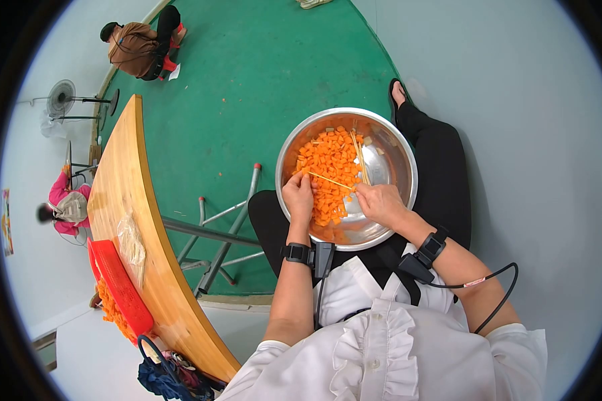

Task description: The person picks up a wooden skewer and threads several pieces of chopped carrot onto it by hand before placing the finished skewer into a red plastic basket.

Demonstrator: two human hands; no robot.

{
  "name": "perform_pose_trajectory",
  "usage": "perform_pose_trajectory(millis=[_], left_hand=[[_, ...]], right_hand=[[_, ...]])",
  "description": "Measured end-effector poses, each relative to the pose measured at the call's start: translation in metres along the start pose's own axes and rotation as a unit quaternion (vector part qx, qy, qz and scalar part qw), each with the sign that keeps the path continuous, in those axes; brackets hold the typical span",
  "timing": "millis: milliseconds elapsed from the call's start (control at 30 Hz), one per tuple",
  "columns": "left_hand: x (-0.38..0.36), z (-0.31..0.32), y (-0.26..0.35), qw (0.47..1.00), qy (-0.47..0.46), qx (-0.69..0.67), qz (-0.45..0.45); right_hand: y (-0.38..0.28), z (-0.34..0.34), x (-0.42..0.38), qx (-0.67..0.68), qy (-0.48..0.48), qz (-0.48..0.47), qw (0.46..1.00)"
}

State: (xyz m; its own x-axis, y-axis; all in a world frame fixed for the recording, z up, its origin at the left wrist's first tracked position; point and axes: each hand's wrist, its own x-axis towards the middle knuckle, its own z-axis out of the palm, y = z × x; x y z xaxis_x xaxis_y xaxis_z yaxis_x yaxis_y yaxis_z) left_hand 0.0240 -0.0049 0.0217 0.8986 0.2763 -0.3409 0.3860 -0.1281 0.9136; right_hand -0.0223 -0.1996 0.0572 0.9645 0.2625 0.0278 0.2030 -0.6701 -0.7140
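A large steel bowl point(347, 113) rests on my lap, with many diced orange carrot pieces point(329, 154) heaped toward its left side. Over them a thin bamboo skewer point(331, 181) stretches between my two hands. My left hand point(299, 198) pinches the skewer's left end, near the bowl's left rim. The other end is between the closed fingertips of my right hand point(382, 203), which covers the tip. Several loose skewers point(362, 159) lean inside the bowl, just above my right hand. A few paler cubes point(368, 140) lie near them.
On my left, a wooden table point(150, 254) carries a plastic bag of skewers point(132, 248) and a red basket point(120, 287) beside orange pieces. Metal table legs point(227, 240) reach close to my knee. Two people point(135, 50) sit farther off, near a standing fan point(62, 98).
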Motion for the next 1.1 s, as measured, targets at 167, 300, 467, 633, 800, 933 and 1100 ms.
perform_pose_trajectory(millis=[167, 300, 467, 633, 800, 933, 1100], left_hand=[[0.003, -0.003, -0.008, 0.986, 0.009, 0.142, 0.090], [0.005, -0.004, -0.012, 0.977, 0.009, 0.177, 0.119], [0.005, -0.008, -0.012, 0.934, 0.007, 0.272, 0.232], [0.008, -0.002, -0.021, 0.974, 0.015, 0.106, 0.201], [-0.005, 0.004, 0.004, 0.997, -0.001, -0.038, 0.066], [-0.007, 0.008, 0.001, 0.994, 0.058, -0.037, 0.090], [-0.012, 0.007, 0.008, 0.968, 0.092, 0.140, 0.187]], right_hand=[[0.000, 0.000, 0.000, -0.021, -0.012, -0.005, 1.000], [0.001, 0.002, 0.000, -0.021, -0.008, -0.010, 1.000], [0.007, 0.010, -0.002, 0.041, 0.008, 0.023, 0.999], [0.012, 0.014, 0.001, 0.184, -0.018, 0.081, 0.979], [0.005, 0.007, 0.001, 0.088, -0.020, 0.052, 0.995], [0.001, 0.005, 0.000, 0.028, -0.019, 0.024, 0.999], [0.002, 0.007, 0.000, 0.021, -0.013, 0.004, 1.000]])
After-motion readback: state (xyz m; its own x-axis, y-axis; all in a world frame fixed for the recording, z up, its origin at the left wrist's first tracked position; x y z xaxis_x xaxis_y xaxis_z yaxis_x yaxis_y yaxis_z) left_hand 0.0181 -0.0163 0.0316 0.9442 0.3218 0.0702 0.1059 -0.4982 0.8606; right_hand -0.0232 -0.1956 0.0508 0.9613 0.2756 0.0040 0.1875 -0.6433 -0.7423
